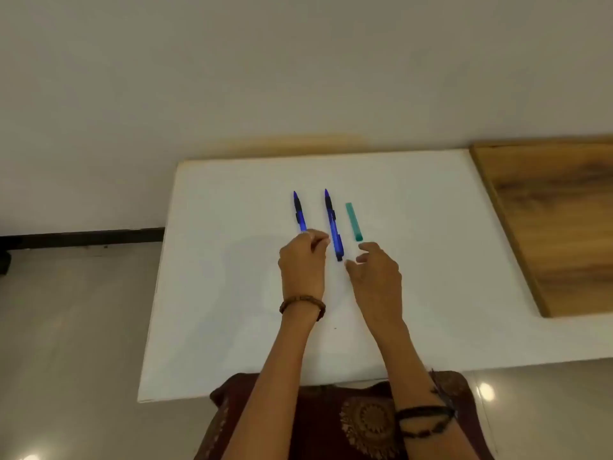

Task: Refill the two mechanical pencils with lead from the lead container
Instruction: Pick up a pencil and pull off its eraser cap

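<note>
— Blue barrels, two of them, both flat on the white board. Does either mechanical pencil look opened?

— Not that I can tell. The left pencil and the right pencil lie roughly side by side, tips pointing away from the person. The right one shows its full length, dark cap end nearest the hands, apparently in place. The left one's near end is hidden under fingers.

— And the lead container?

— The teal lead container lies just to the right of the right pencil, apart from it, and seems closed. No loose lead shows, though a stick would be too thin to make out anyway.

— What are the hands doing?

— The left hand has its fingertips curled together over the near end of the left pencil; it looks like a pinch on the pencil's end, but the contact itself is covered. The right hand hovers just short of the container and beside the right pencil's cap, fingers loosely bent and spread, holding nothing.

— So how far along?

— At the very start, I'd judge. Nothing looks uncapped or loaded. Both pencils are still to be opened, fed with lead and closed.
</note>
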